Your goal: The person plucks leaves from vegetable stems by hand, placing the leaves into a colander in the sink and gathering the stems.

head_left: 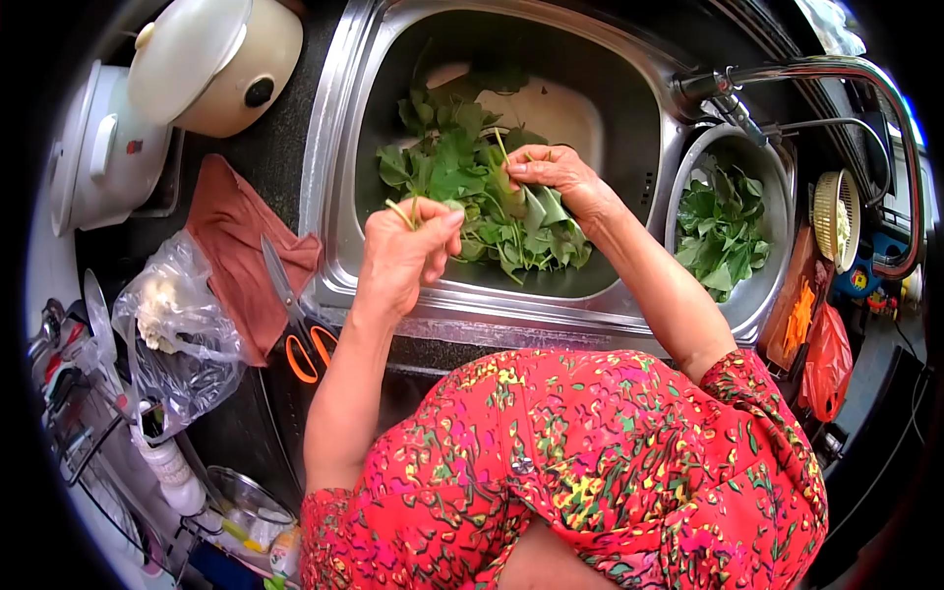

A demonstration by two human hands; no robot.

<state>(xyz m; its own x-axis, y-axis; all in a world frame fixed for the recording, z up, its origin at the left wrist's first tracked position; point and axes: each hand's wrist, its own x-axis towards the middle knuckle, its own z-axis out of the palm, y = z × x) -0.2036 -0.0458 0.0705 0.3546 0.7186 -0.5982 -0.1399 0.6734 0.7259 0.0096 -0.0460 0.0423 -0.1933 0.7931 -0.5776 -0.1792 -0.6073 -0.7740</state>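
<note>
Over the sink (339, 147), my left hand (405, 251) is closed, with pale green stem pieces sticking out between its fingers. My right hand (562, 179) pinches a leafy green stem, its thumb and fingertips together, and leaves hang below it. Beneath both hands lies a heap of leafy greens (457, 162) in the basin. More picked leaves (726, 226) fill a round metal bowl (777, 187) to the right of the basin. Part of the stem in each hand is hidden by the fingers.
Orange-handled scissors (300, 339) and a brown cloth (236, 236) lie left of the sink, near a plastic bag (187, 364). Two pots stand behind them, one a cream pot (256, 59). A faucet (747, 79) reaches over the right side, near shredded carrot (798, 320).
</note>
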